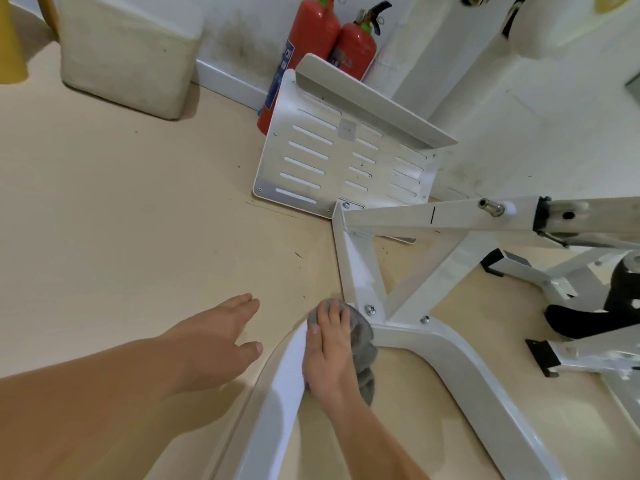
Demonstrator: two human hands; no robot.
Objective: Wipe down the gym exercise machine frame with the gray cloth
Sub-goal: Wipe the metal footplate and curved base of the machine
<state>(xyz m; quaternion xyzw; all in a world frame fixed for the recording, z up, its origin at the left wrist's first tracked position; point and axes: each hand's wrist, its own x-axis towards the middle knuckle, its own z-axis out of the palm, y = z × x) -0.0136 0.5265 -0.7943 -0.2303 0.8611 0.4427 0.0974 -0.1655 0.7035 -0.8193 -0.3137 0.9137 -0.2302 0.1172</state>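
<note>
The white machine frame (450, 358) spreads over the beige floor, its curved base tube bending at the bottom centre. My right hand (329, 355) presses the gray cloth (363, 344) onto the bend of that tube, fingers lying over the bunched cloth beside two bolts. My left hand (214, 341) hovers just left of the tube, low over the floor, fingers relaxed and holding nothing. A slotted white footplate (311, 157) stands tilted at the frame's far end.
Two red fire extinguishers (329, 39) stand against the wall behind the footplate. A cream padded block (128, 53) sits at the upper left. Black pads and more frame tubes (588, 306) crowd the right side.
</note>
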